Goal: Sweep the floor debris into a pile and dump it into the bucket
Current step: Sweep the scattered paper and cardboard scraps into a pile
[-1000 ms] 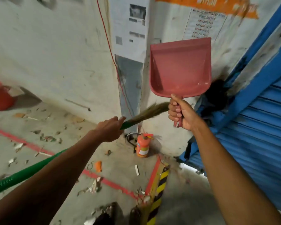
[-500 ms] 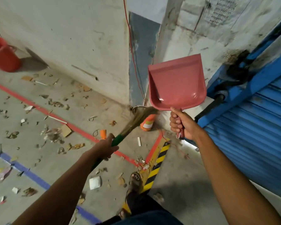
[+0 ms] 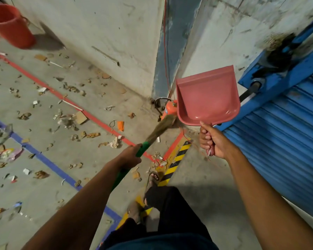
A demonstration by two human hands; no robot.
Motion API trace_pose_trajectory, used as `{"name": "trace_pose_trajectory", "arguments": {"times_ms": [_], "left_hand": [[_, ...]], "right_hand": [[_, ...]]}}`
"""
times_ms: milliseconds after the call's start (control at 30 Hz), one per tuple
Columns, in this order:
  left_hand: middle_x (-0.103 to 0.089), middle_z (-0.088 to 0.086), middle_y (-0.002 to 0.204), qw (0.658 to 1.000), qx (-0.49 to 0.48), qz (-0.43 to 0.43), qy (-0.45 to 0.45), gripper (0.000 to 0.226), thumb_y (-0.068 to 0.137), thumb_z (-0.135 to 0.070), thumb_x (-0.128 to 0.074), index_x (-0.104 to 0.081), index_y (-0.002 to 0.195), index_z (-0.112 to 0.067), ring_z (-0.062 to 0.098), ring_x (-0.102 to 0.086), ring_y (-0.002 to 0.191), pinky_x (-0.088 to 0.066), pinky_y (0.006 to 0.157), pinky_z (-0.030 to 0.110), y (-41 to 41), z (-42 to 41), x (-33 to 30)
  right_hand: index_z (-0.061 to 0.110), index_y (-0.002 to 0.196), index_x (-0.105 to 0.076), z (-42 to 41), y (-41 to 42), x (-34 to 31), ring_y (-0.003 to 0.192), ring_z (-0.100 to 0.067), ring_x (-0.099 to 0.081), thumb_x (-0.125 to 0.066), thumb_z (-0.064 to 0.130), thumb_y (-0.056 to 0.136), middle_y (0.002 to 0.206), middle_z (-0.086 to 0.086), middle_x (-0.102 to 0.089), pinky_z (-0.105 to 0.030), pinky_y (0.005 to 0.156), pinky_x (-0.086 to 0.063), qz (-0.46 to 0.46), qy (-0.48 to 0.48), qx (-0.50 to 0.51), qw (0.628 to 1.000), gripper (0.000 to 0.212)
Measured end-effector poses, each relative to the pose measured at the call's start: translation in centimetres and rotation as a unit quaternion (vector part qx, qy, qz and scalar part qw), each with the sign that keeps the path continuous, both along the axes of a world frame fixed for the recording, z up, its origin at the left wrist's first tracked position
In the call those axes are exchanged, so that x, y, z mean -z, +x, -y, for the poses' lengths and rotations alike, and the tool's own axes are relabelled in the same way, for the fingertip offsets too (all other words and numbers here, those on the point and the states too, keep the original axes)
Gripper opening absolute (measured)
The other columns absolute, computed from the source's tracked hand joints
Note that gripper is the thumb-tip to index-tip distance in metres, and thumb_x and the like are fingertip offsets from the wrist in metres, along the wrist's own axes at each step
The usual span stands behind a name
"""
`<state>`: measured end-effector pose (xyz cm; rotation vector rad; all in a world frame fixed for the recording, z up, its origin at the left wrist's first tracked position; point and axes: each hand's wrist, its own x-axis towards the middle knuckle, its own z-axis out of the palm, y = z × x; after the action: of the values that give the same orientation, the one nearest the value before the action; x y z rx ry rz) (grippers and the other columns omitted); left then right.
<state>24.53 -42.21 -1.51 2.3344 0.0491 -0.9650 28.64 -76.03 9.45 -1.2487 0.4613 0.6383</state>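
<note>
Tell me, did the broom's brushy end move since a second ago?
Yes. The broom bristles swung down: earlier they pointed up at the wall above the orange fire extinguisher; now they reach its base, near the floor.

Dustpan point(image 3: 207, 95): I see it pink.
Broom handle point(image 3: 143, 148): green; bristles point(image 3: 161, 126) straw brown.
Bucket point(image 3: 11, 27): red.
Shutter point(image 3: 285, 141): blue, ribbed.
Floor lines: one red point(image 3: 90, 115), one blue point(image 3: 49, 164).
Kerb strip point(image 3: 175, 162): yellow and black stripes.
Floor point(image 3: 43, 199): grey.
</note>
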Motion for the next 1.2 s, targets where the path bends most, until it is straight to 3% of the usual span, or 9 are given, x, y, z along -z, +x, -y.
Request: {"name": "trace_pose_trajectory", "arguments": {"times_ms": [167,367,500,600,800,967,1067,1200], "left_hand": [[-0.059,0.006,0.119,1.0,0.018,0.012,-0.001,0.06,0.086,-0.012,-0.068,-0.049,0.143,-0.018,0.022,-0.058,0.103,-0.052,0.091,0.037,-3.0,1.5,0.0],[-0.058,0.004,0.11,1.0,0.011,-0.005,0.022,0.055,0.088,-0.02,-0.071,-0.049,0.138,-0.013,0.022,-0.057,0.096,-0.044,0.081,0.031,-7.0,4.6,0.7],[-0.063,0.013,0.115,0.999,-0.031,-0.022,0.001,0.051,0.089,-0.01,-0.068,-0.051,0.138,-0.009,0.027,-0.069,0.095,-0.061,0.081,0.041,-9.6,8.3,1.6],[-0.059,0.018,0.115,0.998,-0.061,-0.029,-0.019,0.053,0.089,-0.001,-0.063,-0.05,0.139,-0.01,0.033,-0.07,0.09,-0.065,0.065,0.046,-11.9,12.7,2.5],[-0.053,0.02,0.136,0.999,-0.032,0.006,0.036,0.067,0.087,-0.017,-0.068,-0.044,0.15,-0.011,0.037,-0.055,0.12,-0.046,0.099,0.037,-17.0,24.6,6.6],[-0.032,0.014,0.162,1.0,-0.022,0.0,0.022,0.084,0.085,-0.01,-0.063,-0.027,0.162,-0.013,0.035,-0.042,0.141,-0.038,0.115,0.035,-20.3,35.3,11.7],[-0.023,0.008,0.168,1.0,0.011,0.013,0.015,0.083,0.09,-0.008,-0.058,-0.022,0.164,-0.014,0.034,-0.037,0.145,-0.035,0.118,0.036,-20.8,40.3,15.2],[-0.027,0.01,0.166,0.999,0.046,0.02,-0.014,0.08,0.09,-0.001,-0.053,-0.025,0.164,-0.014,0.032,-0.04,0.144,-0.035,0.118,0.032,-20.4,44.8,22.0]], "right_hand": [[0.023,0.071,-0.046,1.7,-3.1,0.7,0.04,-0.005,-0.024,-0.06,0.045,0.102,0.055,0.008,-0.024,-0.022,0.039,-0.023,-0.016,0.001,0.009,1.0,0.041],[0.023,0.07,-0.046,5.5,-5.7,1.9,0.041,-0.005,-0.024,-0.062,0.045,0.102,0.055,0.008,-0.026,-0.022,0.041,-0.021,-0.034,-0.01,0.004,0.999,0.042],[0.023,0.07,-0.046,9.3,-6.8,2.7,0.042,-0.006,-0.024,-0.063,0.046,0.101,0.056,0.008,-0.026,-0.022,0.041,-0.022,-0.036,-0.017,-0.001,0.999,0.042],[0.024,0.072,-0.045,13.6,-7.8,3.6,0.042,-0.006,-0.025,-0.064,0.048,0.1,0.057,0.008,-0.026,-0.022,0.039,-0.024,-0.033,-0.027,-0.01,0.999,0.042],[0.024,0.07,-0.045,23.9,-10.1,7.3,0.042,-0.006,-0.024,-0.06,0.043,0.102,0.058,0.007,-0.024,-0.022,0.039,-0.024,-0.026,-0.032,-0.013,0.999,0.041],[0.024,0.069,-0.044,33.0,-12.3,12.1,0.039,-0.004,-0.025,-0.058,0.042,0.103,0.053,0.01,-0.026,-0.021,0.039,-0.022,-0.039,-0.018,0.017,0.999,0.041],[0.025,0.07,-0.045,36.7,-12.7,15.5,0.039,-0.004,-0.024,-0.057,0.043,0.104,0.053,0.011,-0.027,-0.022,0.038,-0.023,-0.041,-0.003,0.032,0.999,0.04],[0.026,0.071,-0.045,39.7,-13.3,21.1,0.039,-0.003,-0.024,-0.059,0.046,0.103,0.053,0.012,-0.026,-0.021,0.039,-0.024,-0.037,0.012,0.052,0.998,0.04]]}}
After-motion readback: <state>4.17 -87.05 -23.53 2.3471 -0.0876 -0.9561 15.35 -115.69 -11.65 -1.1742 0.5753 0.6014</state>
